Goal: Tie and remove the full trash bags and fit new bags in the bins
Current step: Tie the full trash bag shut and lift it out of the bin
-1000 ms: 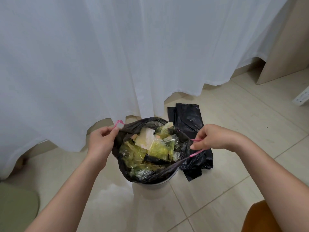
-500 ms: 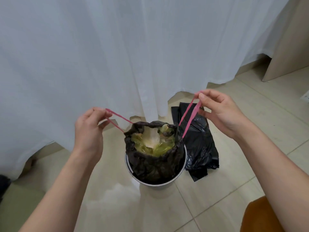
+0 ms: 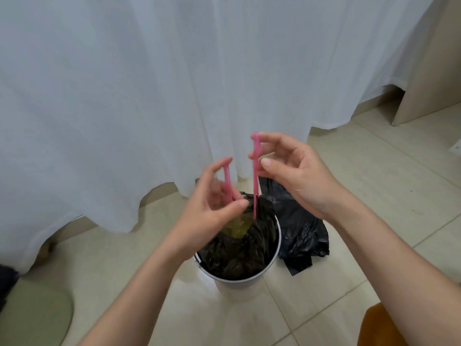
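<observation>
While both hands pinch pink drawstrings above the bin (image 3: 272, 255) at 6 o'clock: left hand (image 3: 214, 208) holds one loop (image 3: 226, 181), right hand (image 3: 294, 176) the other (image 3: 255, 176). Full bag (image 3: 239, 255) cinched, unknotted, unremoved. Spare black bag (image 3: 299, 233) on floor at 3 o'clock, unfitted. Left fingers blurred.

left hand (image 3: 212, 208) pinches pink drawstring (image 3: 227, 181) | right hand (image 3: 296, 171) holds other loop | bag (image 3: 239, 255) in bin (image 3: 272, 260)

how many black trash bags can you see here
2: the full bag sits in the white bin, and a spare bag lies crumpled on the floor right of it. Others may be hidden.
</observation>
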Available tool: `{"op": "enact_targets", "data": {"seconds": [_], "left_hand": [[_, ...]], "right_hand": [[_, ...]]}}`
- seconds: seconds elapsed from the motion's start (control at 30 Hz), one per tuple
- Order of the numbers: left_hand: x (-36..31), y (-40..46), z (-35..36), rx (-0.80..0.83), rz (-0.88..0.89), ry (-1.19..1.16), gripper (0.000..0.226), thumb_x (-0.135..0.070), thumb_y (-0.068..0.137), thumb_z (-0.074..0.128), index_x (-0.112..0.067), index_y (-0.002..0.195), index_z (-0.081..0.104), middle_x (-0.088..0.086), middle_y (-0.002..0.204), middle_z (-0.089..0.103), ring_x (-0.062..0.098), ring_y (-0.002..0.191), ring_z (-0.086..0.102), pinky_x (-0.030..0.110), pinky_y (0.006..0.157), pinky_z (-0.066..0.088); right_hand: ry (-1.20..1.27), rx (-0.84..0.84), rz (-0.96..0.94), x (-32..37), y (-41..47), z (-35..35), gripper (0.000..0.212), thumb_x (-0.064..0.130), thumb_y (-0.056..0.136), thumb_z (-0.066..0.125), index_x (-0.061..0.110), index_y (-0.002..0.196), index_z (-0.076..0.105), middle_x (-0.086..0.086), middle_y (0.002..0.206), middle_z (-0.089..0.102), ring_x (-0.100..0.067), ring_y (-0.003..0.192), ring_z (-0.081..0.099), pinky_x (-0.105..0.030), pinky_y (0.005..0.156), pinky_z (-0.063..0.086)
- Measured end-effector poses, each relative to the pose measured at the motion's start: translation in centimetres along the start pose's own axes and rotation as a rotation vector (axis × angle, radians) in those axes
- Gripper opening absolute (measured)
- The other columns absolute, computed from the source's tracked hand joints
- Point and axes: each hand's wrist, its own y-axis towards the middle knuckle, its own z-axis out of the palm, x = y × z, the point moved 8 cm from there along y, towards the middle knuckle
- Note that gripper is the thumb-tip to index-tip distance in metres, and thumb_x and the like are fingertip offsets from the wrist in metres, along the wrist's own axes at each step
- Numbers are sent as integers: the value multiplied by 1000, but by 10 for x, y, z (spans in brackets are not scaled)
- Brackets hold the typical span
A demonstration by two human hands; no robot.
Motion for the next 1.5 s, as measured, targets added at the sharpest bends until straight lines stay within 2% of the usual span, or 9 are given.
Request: {"op": "enact_targets", "data": {"seconds": [0.2, 0.3, 0.43, 0.63, 0.73, 0.83, 1.07, 1.23, 1.5], "left_hand": [[10, 3, 21, -8, 8, 147, 12, -26, 94, 55, -18, 102, 60, -10, 61, 47, 7, 52, 44, 21, 52, 37], [12, 3, 21, -45, -12, 205, 30, -23, 102, 44, -1, 90, 60, -8, 55, 44, 9, 48, 40, 32, 52, 37], [12, 4, 14, -130, -75, 135, 35, -19, 104, 38, 0, 94, 65, -8, 54, 47, 7, 46, 42, 19, 49, 37], [9, 2, 10, -171, -112, 58, 46, -23, 105, 32, 9, 83, 56, 12, 61, 48, 12, 46, 44, 26, 49, 36], [12, 3, 8, -185, -132, 55, 52, -27, 105, 30, 15, 87, 56, 13, 60, 51, 21, 52, 47, 35, 55, 39], [11, 1, 12, -183, -104, 60, 41, -26, 105, 29, -2, 93, 60, 11, 60, 56, 27, 56, 53, 40, 60, 44], [16, 3, -8, -171, -166, -123, 37, -23, 105, 31, 1, 108, 59, 9, 64, 62, 20, 59, 55, 25, 62, 49], [24, 1, -17, -186, -244, -283, 27, -15, 98, 48, 3, 104, 68, 11, 76, 69, 12, 57, 52, 19, 61, 49], [28, -1, -44, -340, -279, -178, 11, 4, 85, 63, -2, 90, 70, 14, 79, 70, 14, 59, 61, 19, 63, 54]], "right_hand": [[-59, 220, 43, -6, -10, 34, 43, -13, 93, 45, 8, 129, 56, -12, 106, 69, -20, 99, 66, -31, 90, 52], [-69, 213, 74, -10, -13, 34, 40, -13, 93, 44, 11, 121, 61, -8, 110, 72, -20, 103, 67, -38, 90, 54], [-187, 10, 119, -21, -7, 8, 31, -6, 93, 54, 19, 107, 66, 0, 113, 71, -17, 106, 65, -31, 93, 53], [-229, 128, 317, -55, -15, 12, 22, 17, 89, 68, 15, 111, 71, -4, 98, 75, -11, 94, 69, -23, 80, 56], [-216, 16, 256, -54, -11, 7, 13, 11, 83, 75, 8, 96, 75, -8, 86, 76, -15, 81, 72, -22, 73, 56], [-248, -69, 223, -51, -9, 3, 3, 10, 81, 76, 8, 82, 74, -7, 76, 75, -13, 69, 70, -21, 66, 55], [136, -401, 6, -17, -2, -37, 15, -3, 88, 62, 8, 77, 62, 0, 66, 70, -8, 61, 66, -17, 60, 52], [280, -247, 63, -20, -3, -23, 4, 6, 80, 65, 4, 78, 62, -7, 67, 68, -12, 61, 64, -20, 61, 53], [-35, 334, 347, -44, -20, 17, 8, 14, 81, 70, 6, 84, 69, -13, 82, 73, -16, 72, 68, -23, 68, 55]]}}
